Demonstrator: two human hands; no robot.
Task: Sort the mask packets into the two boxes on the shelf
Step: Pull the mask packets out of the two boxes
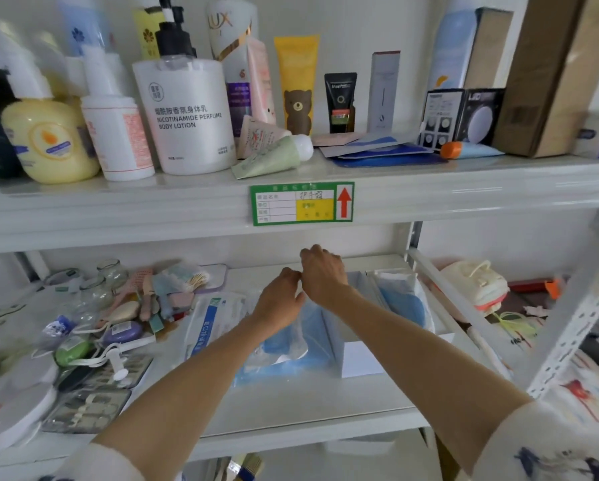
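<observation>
Both hands reach into the lower shelf (pixel 291 400), over the mask pile.

Left hand (pixel 280 300): fingers curled down onto the blue packets (pixel 280 345). Can't tell if that grip has closed on one; the palm hides the fingertips.

Right hand (pixel 322 272): just above and behind the left, nearly touching it, fingers bent in a loose fist. Nothing visible in it; can't tell for sure.

Task items:
- Loose blue packets lie right under the left hand and toward the shelf's front edge.
- A white-and-blue packet (pixel 204 324) sits flat just left of the left hand.
- White box (pixel 357 355) is under the right forearm, holding blue masks.
- A second box (pixel 402 293) with bagged masks stands just right of the right hand.

My read: picking or separating one packet from the pile.

To do it well:
- Pinch a single packet by its edge; the film looks slippery and stacked, so two may lift together.
- Use the right hand to hold the pile down.
- Check the packet type before choosing a box.
- Keep wrists low, the upper shelf (pixel 117 210) is close overhead.
</observation>
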